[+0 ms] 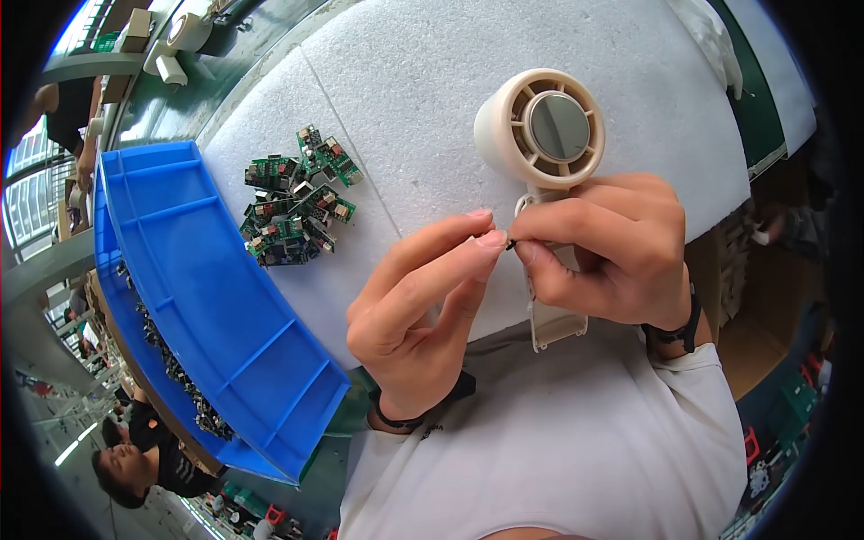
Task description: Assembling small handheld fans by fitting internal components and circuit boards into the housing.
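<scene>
A cream handheld fan (499, 135) lies on the white foam sheet, its round grille and mirrored disc facing up. Its handle shell (560, 326) looks opened up and reaches toward my shirt. My right hand (621, 247) lies over the handle, with thumb and forefinger pinched on a tiny black part (511, 244). Close against it are the fingertips of my left hand (418, 310), pinched together. Whether the left fingers hold the same part or something else is hidden. Most of the handle's middle is covered by my right hand.
Left of the fan, several green circuit boards (297, 202) are heaped on the foam sheet (405, 72). A blue plastic bin (211, 288) stands further left, with small dark parts (171, 360) along its far side. A cardboard box (765, 315) is at my right. Other people are at left.
</scene>
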The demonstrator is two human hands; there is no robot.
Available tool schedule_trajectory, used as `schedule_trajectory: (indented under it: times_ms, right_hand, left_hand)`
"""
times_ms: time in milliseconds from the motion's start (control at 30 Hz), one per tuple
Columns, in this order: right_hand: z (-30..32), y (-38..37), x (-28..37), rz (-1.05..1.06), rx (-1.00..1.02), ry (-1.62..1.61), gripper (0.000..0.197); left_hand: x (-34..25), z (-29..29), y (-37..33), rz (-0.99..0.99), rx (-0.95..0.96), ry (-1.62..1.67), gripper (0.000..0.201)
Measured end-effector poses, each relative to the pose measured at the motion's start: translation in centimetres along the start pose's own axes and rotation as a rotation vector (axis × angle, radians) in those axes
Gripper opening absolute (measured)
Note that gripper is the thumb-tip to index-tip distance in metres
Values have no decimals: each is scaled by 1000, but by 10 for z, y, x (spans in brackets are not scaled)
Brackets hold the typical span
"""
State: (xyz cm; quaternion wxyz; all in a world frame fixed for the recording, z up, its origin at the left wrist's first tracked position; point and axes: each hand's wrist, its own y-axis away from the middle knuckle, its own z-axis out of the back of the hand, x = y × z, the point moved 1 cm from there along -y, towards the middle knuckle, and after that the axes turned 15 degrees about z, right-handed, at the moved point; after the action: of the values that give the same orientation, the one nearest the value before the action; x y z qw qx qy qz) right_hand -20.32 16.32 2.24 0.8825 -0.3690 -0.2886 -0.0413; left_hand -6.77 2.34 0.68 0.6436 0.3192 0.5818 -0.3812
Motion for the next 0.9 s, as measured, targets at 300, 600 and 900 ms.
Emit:
schedule_trajectory:
  times_ms: [300,600,900]
  right_hand:
    - [-5,4,-4,68,-62,-10,18]
    - [-2,7,-7,128,-28,8,22]
    - [3,8,-10,124,26,-127,21]
  left_hand:
    - [-3,-8,5,80,-119,1,32]
    - [0,-3,1,-116,-40,-132,33]
    - [-6,14,-2,113,174,96,38]
